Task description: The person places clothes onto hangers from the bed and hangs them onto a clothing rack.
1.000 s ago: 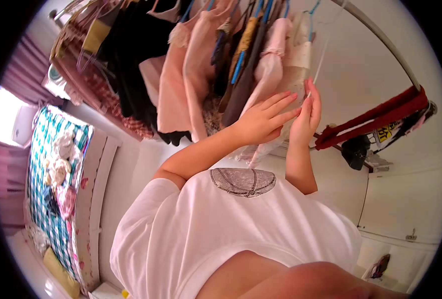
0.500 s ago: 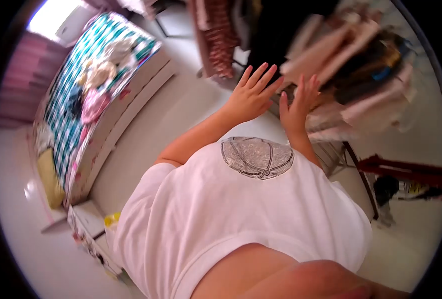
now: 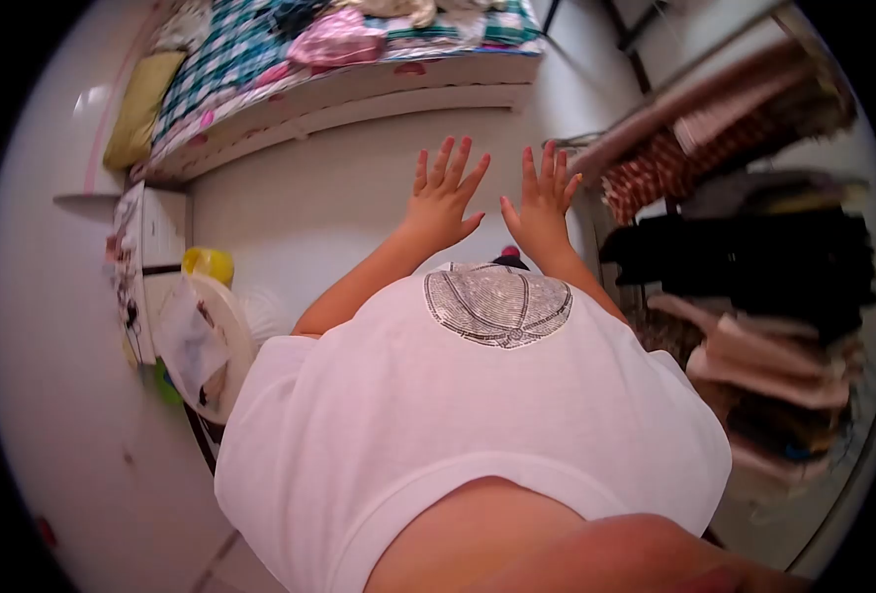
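Observation:
Both hands are held out in front of my white T-shirt, which has a glittery grey cap motif on the chest. My left hand is open with its fingers spread and holds nothing. Close beside it, my right hand is open too, palm side away from me, touching nothing. Behind the hands lies pale floor. The hanging clothes are to the right of my right hand, apart from it. Below the hands, a small dark thing with a red top shows just past my shirt.
A bed with a green checked sheet stands ahead, with a pink checked cloth and other clothes on it. To the left are a white cabinet, a round stool-like top bearing a plastic bag, and a yellow container.
My view has swung left, so the bed now lies straight ahead and the clothes sit at the right. My hands moved slightly down and left; both remain open.

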`<state>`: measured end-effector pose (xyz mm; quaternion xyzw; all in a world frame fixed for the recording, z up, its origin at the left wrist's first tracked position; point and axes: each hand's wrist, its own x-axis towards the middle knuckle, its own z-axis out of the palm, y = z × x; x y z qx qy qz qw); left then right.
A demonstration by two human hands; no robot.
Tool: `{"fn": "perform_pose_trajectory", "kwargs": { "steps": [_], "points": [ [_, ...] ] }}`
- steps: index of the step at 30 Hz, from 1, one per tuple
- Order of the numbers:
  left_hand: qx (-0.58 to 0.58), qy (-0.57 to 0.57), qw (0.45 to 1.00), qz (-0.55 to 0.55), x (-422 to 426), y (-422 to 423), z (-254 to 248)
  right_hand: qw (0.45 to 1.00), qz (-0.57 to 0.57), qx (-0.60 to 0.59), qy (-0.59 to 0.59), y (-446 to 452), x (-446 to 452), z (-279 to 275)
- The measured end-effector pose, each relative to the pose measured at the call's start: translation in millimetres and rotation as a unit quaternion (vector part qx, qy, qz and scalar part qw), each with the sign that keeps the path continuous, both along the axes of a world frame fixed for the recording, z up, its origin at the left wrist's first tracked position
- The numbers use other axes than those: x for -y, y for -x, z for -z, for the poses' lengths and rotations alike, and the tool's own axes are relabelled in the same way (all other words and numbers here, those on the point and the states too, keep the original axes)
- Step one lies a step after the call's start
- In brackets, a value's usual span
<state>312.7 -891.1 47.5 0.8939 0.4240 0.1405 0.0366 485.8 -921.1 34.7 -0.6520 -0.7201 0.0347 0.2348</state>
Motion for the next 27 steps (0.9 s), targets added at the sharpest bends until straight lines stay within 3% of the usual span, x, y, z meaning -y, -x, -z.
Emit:
{"fn": "perform_pose_trajectory", "kwargs": {
  "steps": [7,13,20,27],
  "points": [
    [-0.010,-0.011,0.986,-0.168,-65.3,55.6,15.4,0.994,-0.106,-0.008,0.011,27.7,-102.6,13.9],
    [-0.031,0.031,0.970,-0.238,-157.1,73.8,16.2,0.982,-0.183,0.011,0.047,36.9,-223.5,10.2],
    [-0.044,-0.008,0.958,-0.283,-274.7,67.9,17.4,0.961,-0.265,0.071,0.025,35.1,-361.4,4.9],
    [-0.016,0.021,0.944,-0.330,-348.9,78.0,17.7,0.959,-0.271,0.066,0.038,53.7,-433.1,8.4]
  ]
}}
